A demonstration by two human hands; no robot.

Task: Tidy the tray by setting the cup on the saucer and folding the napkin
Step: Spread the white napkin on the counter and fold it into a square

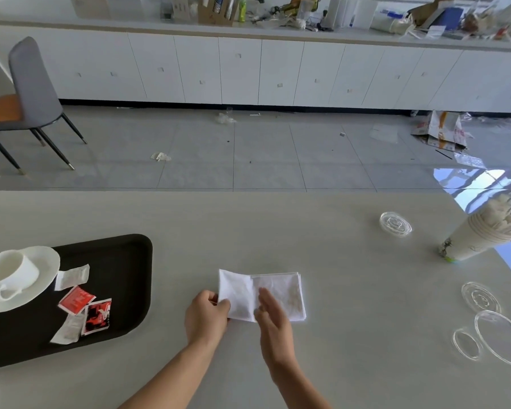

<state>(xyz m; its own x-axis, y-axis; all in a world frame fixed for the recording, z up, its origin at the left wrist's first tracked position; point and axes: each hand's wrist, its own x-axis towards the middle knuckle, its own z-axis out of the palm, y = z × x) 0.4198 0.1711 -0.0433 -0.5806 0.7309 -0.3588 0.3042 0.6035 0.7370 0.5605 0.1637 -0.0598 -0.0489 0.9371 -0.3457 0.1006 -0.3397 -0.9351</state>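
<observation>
while the left hand (207, 315) pinches the left edge of the white napkin (281, 293) on the table (278, 225), the right hand (273, 317) lies on it, fingers extended flat. cup (5, 268) upright on saucer (42, 261), on dark tray (124, 261) at left, beside sachets (84, 308)

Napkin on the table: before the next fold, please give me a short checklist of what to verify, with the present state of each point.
1. Cup stands on saucer: ok.
2. Saucer is on the tray: ok.
3. Left hand pinches the napkin at its left edge: ok.
4. Right hand presses flat on the napkin: ok.
5. Napkin edges are aligned: not ok, the left flap sticks out.
6. Napkin is back on the tray: not ok, it lies on the table.
</observation>
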